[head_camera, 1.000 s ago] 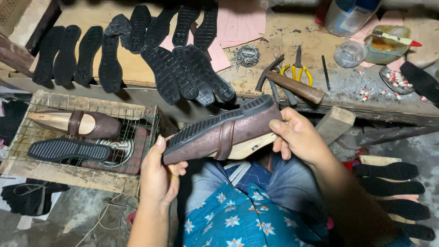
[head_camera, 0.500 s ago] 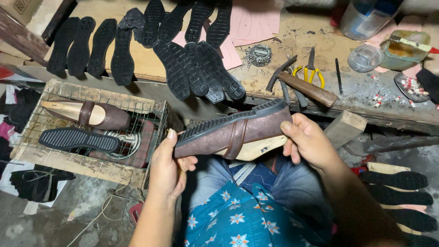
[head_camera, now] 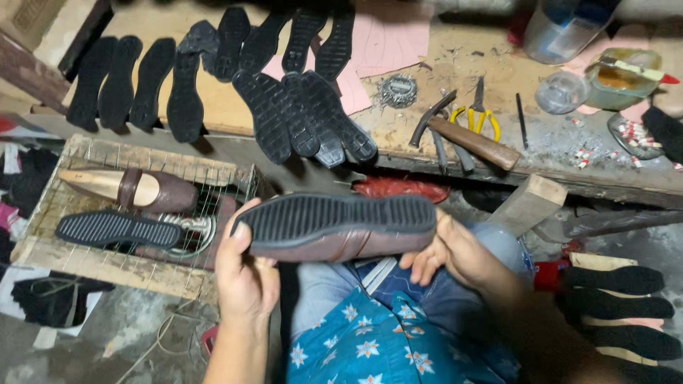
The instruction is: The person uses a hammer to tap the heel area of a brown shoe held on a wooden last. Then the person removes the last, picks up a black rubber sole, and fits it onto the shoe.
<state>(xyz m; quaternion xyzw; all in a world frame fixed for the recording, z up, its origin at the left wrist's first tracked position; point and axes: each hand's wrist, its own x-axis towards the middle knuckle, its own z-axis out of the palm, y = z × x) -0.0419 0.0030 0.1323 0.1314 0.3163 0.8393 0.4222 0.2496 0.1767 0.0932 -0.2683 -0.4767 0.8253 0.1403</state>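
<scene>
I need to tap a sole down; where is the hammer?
In the head view, the hammer lies on the workbench, upper right of centre, beside the yellow-handled scissors.

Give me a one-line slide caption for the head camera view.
Left hand and right hand hold a brown shoe sole-up over the lap, below a workbench.
</scene>
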